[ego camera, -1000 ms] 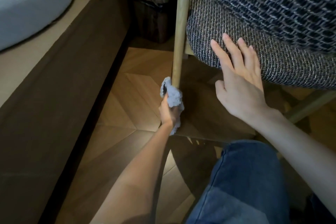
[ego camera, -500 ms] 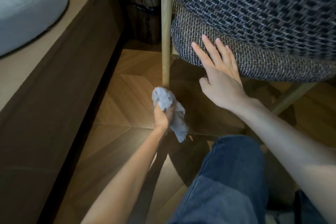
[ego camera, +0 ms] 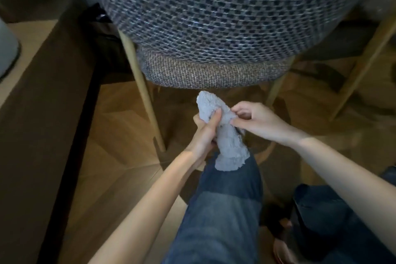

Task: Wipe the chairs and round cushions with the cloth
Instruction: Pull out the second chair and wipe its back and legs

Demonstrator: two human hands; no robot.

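**Both hands on the cloth, just below the chair seat**

We see the grey cloth [ego camera: 228, 137] bunched into an upright bundle in front of the chair [ego camera: 210, 17]. It sits just under the seat edge and apart from the near chair leg [ego camera: 145, 96]. The left hand [ego camera: 202, 135] grips the bundle from the left, with its fingers [ego camera: 214, 118] curled round the middle and pressed into the pile. The right hand [ego camera: 259, 121] comes in from the right, fingertips drawn together and pinching the cloth's right side near the top. The top of the cloth pokes up above both hands, and the lower end hangs loose over the jeans [ego camera: 222, 199] at the knee.

Both forearms reach forward from the bottom edge and converge on the cloth.

Most of the left hand's fingers are hidden behind the bundle. The chair back is cut off at the top and blurred. A pale rounded thing [ego camera: 6, 49] on the ledge [ego camera: 42, 92] is cut off at the left edge, and we cannot tell what it is.
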